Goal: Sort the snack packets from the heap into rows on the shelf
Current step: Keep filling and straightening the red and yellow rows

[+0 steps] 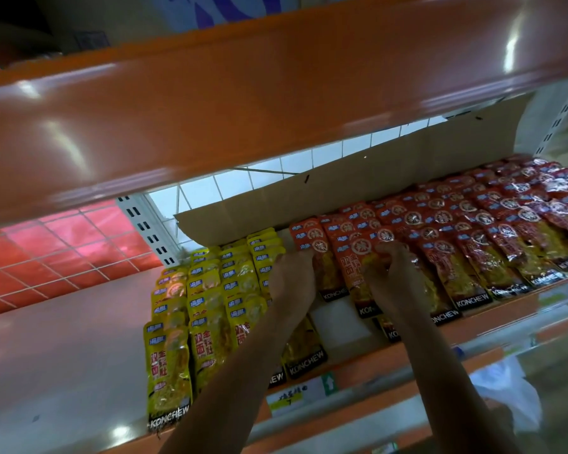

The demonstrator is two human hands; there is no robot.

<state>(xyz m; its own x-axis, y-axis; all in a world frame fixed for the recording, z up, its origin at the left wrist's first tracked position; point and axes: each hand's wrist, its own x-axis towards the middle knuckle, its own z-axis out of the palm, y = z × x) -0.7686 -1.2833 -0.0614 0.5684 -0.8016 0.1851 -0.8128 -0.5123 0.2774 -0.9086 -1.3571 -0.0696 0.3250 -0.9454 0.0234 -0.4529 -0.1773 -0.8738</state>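
Snack packets fill the lit part of the shelf (pixel 63 355) in the head view, laid flat in overlapping rows running forward from the cardboard panel (pixel 358 181) that stands along the back. Yellow rows (pixel 207 306) lie in front of the panel's left end. Red rows (pixel 473 237) stretch along its front toward the right end. No loose heap shows.

Both hands work just in front of the panel's left part, where the colours meet. The right hand (pixel 391 267) has its fingers curled over the top of an orange packet (pixel 351 267) and grips it. The left hand (pixel 292 273) bends its fingers at the edge of the neighbouring orange row; the blur hides whether they pinch a packet or only press on it.

The packets look light, thin and limp, with glossy film that is probably slippery, so stacked ones likely slide under a push. The flat sealed top edge seems the firmest place to pinch, while the soft filled middle would buckle.

A handwritten price label (pixel 286 399) sits on the shelf's front rail, well forward of the panel.
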